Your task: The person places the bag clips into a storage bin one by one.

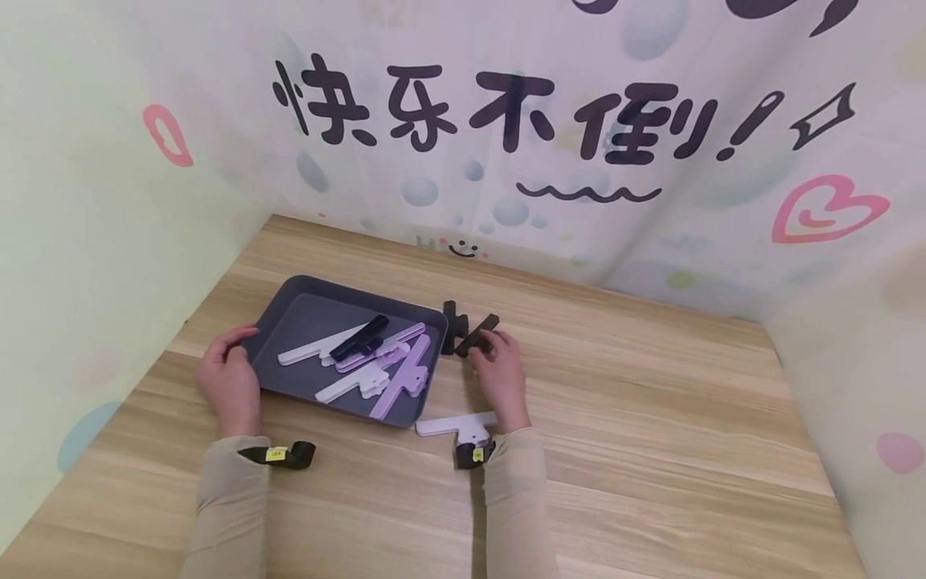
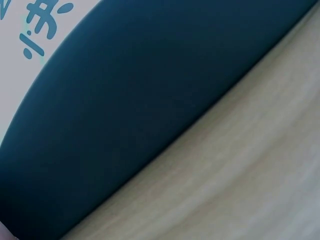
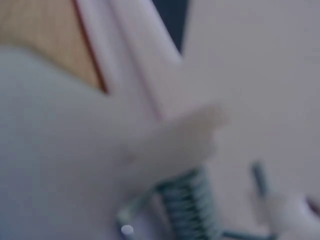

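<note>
A dark grey tray point(image 1: 289, 310) lies on the table with several long sealing clips in it, among them a black clip point(image 1: 359, 338), white clips and a purple clip point(image 1: 405, 378). My left hand point(image 1: 230, 386) holds the tray by its left rim; the tray's outer wall point(image 2: 125, 90) fills much of the left wrist view. Just right of the tray, my right hand point(image 1: 501, 374) pinches a black clip point(image 1: 479, 334) between thumb and fingers. Another black clip point(image 1: 452, 326) is beside it, close against the tray's right side.
Below my right wrist lies a white clip point(image 1: 441, 425), close to the tray's near right corner. Its body and coiled spring point(image 3: 187, 205) appear blurred in the right wrist view. The wooden table point(image 1: 651, 418) meets a printed cloth backdrop point(image 1: 550, 233) at the back.
</note>
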Motion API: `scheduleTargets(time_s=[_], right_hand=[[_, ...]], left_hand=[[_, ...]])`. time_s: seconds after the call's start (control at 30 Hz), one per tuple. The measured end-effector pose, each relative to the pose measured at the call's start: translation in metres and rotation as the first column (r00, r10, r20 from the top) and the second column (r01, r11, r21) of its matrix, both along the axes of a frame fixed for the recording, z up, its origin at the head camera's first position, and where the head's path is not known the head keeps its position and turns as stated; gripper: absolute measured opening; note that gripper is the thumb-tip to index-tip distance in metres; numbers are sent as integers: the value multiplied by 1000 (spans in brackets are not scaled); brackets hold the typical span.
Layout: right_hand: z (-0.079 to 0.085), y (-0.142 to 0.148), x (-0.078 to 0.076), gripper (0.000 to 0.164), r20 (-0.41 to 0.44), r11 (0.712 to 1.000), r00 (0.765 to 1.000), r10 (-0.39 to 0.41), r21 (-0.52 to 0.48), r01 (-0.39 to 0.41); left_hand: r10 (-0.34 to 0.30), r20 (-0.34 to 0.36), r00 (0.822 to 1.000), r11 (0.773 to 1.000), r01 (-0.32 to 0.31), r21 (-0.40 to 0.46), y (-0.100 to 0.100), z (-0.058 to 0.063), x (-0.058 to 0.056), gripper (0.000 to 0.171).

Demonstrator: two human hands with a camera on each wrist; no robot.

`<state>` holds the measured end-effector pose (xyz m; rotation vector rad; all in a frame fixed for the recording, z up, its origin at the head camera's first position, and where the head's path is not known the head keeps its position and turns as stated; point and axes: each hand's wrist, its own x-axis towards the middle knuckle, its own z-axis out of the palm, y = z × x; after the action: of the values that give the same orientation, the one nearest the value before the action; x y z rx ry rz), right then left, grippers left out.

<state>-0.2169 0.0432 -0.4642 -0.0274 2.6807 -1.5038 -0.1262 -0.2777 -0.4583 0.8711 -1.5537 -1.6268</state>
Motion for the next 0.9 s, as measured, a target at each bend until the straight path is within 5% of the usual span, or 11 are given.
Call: scheduleTargets(time_s=[0.53,0.9], right_hand=[[0,0,1,38,-81,992,997,13,124,-2],[-1,2,-1,25,-125,993,992,-1,115,16]], left_hand=[[-1,33,999,1000,2,-19,1,1,0,38],[4,39,999,999,-2,-38,0,0,0,37]])
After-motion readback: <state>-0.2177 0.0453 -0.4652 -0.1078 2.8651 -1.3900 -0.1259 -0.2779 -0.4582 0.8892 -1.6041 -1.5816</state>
